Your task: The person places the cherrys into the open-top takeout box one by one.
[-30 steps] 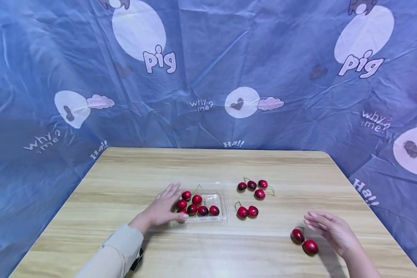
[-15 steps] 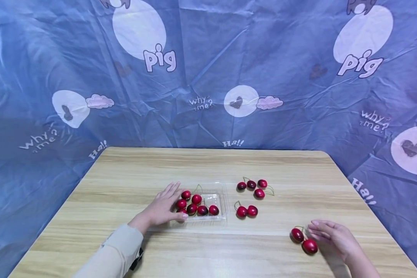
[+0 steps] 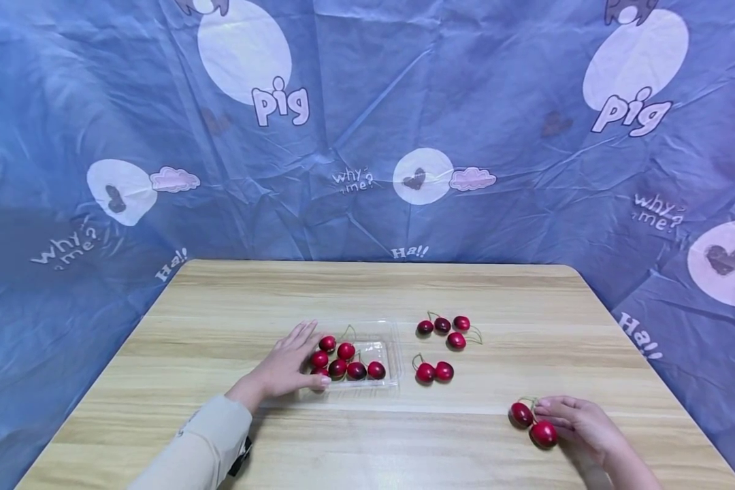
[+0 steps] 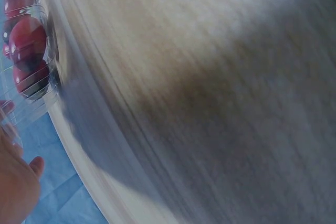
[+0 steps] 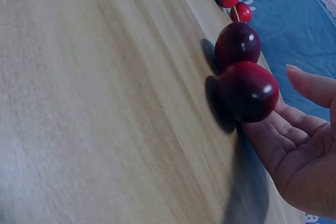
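My left hand (image 3: 290, 364) rests against the left end of a clear plastic box (image 3: 393, 354), fingers spread toward the back and thumb along the front edge. Inside the box lie several red cherries (image 3: 346, 351), some with green stems. In the left wrist view the cherries (image 4: 28, 40) show through the box's wall. On the table's right side, my right hand (image 3: 582, 425) is close beside a joined pair of cherries (image 3: 543, 434), fingertips right at their stems. The right wrist view has its thumb (image 5: 312, 85) apart from the fingers, beside the nearer cherry (image 5: 248, 92).
Two joined cherries (image 3: 435, 372) lie just right of the box. Behind them several more cherries (image 3: 456, 340) with stems lie on the wooden table (image 3: 251, 292). A blue printed cloth (image 3: 367, 224) hangs behind the table and along its sides.
My right hand has come down and nearer to the pair of cherries, its fingertips now at their stems. My left hand stays at the box.
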